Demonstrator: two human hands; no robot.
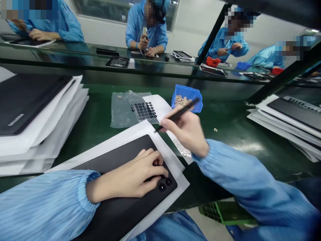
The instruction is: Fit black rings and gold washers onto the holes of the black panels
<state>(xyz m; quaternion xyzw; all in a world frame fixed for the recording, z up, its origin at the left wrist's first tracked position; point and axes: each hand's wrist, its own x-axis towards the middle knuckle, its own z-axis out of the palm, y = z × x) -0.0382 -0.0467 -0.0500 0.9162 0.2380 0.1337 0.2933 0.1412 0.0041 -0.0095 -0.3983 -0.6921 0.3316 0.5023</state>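
Observation:
A dark tablet back cover [117, 157] lies at a slant on white sheets, with two round camera lenses [162, 187] at its right corner. My left hand [135, 172] rests on the cover, holding nothing, fingers bent and apart, thumb and forefinger close to the lenses. Above the cover's far corner, my right hand [187, 129] grips black tweezers [184, 109], their pointed tip down to the left. Behind it are a sheet of black rings [142, 110] in a clear bag and a white strip [180, 147] with pale rings.
A blue bin [187, 90] holds small tan rings; one loose ring [215, 130] lies on the green table. Stacks of dark covers [32, 100] and panels [296, 110] with white sheets stand left and right. Co-workers in blue sit across a raised ledge [87, 63].

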